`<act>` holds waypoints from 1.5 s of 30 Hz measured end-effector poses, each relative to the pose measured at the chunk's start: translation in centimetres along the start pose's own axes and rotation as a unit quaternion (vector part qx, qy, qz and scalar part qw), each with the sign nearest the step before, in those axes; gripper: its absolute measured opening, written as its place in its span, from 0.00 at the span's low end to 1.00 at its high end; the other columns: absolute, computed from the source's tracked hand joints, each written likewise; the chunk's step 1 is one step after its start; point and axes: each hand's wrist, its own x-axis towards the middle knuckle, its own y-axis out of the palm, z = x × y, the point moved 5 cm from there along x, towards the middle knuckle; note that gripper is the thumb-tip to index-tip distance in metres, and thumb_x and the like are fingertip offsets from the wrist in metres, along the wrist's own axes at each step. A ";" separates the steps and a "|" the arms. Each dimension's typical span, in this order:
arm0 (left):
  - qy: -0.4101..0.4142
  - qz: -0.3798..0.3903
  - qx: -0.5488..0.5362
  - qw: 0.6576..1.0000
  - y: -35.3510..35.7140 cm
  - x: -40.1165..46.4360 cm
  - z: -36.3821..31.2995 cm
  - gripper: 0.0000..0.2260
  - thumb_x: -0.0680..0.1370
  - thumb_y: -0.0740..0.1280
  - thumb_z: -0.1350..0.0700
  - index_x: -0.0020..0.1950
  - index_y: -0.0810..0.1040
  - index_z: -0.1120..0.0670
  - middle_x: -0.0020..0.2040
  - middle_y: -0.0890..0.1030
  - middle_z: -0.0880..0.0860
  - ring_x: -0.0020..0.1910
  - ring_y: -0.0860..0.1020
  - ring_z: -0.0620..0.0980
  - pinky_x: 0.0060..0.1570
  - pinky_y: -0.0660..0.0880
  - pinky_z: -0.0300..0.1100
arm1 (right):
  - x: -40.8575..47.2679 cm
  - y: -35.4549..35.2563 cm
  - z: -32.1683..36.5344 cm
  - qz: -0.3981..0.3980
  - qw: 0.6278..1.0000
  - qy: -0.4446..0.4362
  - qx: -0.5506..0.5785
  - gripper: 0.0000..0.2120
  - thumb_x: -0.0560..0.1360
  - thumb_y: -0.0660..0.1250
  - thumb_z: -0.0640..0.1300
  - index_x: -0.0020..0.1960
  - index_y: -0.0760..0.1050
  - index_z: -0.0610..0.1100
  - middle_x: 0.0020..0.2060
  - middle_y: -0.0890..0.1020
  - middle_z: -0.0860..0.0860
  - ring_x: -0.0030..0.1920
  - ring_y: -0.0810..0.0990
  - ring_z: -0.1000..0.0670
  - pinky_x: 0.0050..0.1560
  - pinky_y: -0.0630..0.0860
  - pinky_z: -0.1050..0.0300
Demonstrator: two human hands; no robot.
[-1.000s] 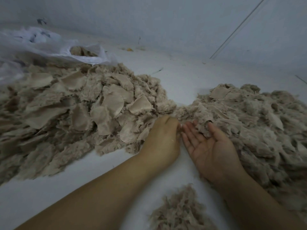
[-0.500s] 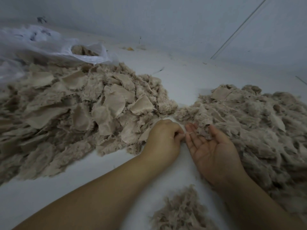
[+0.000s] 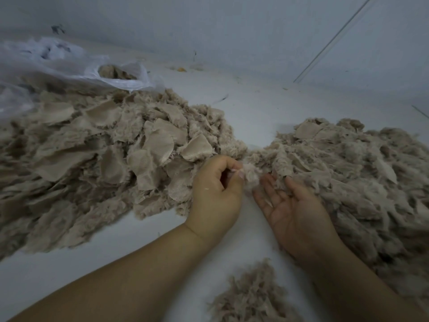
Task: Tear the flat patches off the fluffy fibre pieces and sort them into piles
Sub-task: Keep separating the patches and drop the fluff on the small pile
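Note:
A big heap of beige fluffy fibre pieces [image 3: 92, 163] with flat woven patches on them spreads across the left. A second beige heap [image 3: 348, 173] lies on the right. My left hand [image 3: 216, 194] sits between the two heaps, its fingers curled and pinching a small fluffy fibre piece [image 3: 251, 175]. My right hand [image 3: 292, 210] lies palm up beside it, fingers straight, its fingertips against the edge of the right heap and under that piece.
A small pile of loose fibre [image 3: 250, 296] lies near the bottom edge between my forearms. A clear plastic bag [image 3: 69, 68] with more fibre inside sits at the back left. A pale wall [image 3: 232, 26] rises behind the white surface [image 3: 267, 108].
My left hand has curled its fingers, pinched a fluffy piece and lifted it slightly from between the heaps. My right hand has stayed palm up, shifting a little.

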 end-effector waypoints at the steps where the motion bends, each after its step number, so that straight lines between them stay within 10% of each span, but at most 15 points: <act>1: -0.005 -0.001 -0.003 1.000 0.0 0.0 0.1 0.09 0.77 0.65 0.67 0.42 0.76 0.54 0.36 0.74 0.47 0.32 0.70 0.39 0.35 0.68 0.32 | 0.0 0.0 0.0 0.009 1.000 0.002 -0.012 0.21 0.81 0.62 0.43 0.72 0.69 0.39 0.65 0.79 0.44 0.64 0.78 0.47 0.44 0.83 0.53; 8: 0.061 0.041 0.067 0.995 0.9 -0.2 0.0 0.06 0.72 0.70 0.69 0.41 0.80 0.59 0.39 0.78 0.51 0.41 0.77 0.48 0.42 0.75 0.41 | -0.6 0.7 -0.5 0.066 0.995 0.027 -0.070 0.21 0.68 0.69 0.45 0.61 0.77 0.42 0.54 0.85 0.45 0.52 0.85 0.50 0.44 0.81 0.63; 13: 0.031 0.087 0.018 0.996 1.5 -0.6 0.1 0.04 0.70 0.69 0.69 0.38 0.77 0.61 0.35 0.75 0.49 0.34 0.73 0.42 0.35 0.71 0.35 | -0.6 0.7 -0.5 0.060 0.994 0.030 -0.091 0.25 0.68 0.69 0.44 0.65 0.75 0.42 0.63 0.80 0.38 0.60 0.81 0.43 0.69 0.72 0.48; 25: -0.119 0.072 0.000 0.990 1.9 -0.3 2.1 0.10 0.75 0.72 0.62 0.43 0.71 0.55 0.31 0.73 0.54 0.28 0.69 0.47 0.28 0.67 0.40 | -0.7 1.0 -0.5 0.100 0.990 0.001 -0.102 0.17 0.67 0.68 0.35 0.55 0.74 0.41 0.48 0.85 0.36 0.41 0.86 0.43 0.37 0.83 0.50; 38: -0.171 0.089 -0.082 0.978 1.8 -0.2 2.5 0.14 0.81 0.62 0.63 0.38 0.78 0.51 0.25 0.76 0.52 0.20 0.70 0.46 0.21 0.66 0.34 | -0.9 1.6 -0.7 0.149 0.978 0.012 -0.146 0.19 0.71 0.67 0.36 0.61 0.72 0.35 0.42 0.78 0.36 0.43 0.79 0.40 0.48 0.81 0.42; 45: -0.151 0.047 -0.102 0.982 1.5 0.0 2.0 0.13 0.82 0.58 0.64 0.38 0.71 0.56 0.24 0.69 0.50 0.21 0.65 0.46 0.21 0.63 0.35 | -0.3 0.6 -0.4 0.128 0.973 -0.017 -0.190 0.15 0.75 0.64 0.34 0.37 0.85 0.46 0.38 0.85 0.43 0.35 0.84 0.48 0.33 0.81 0.57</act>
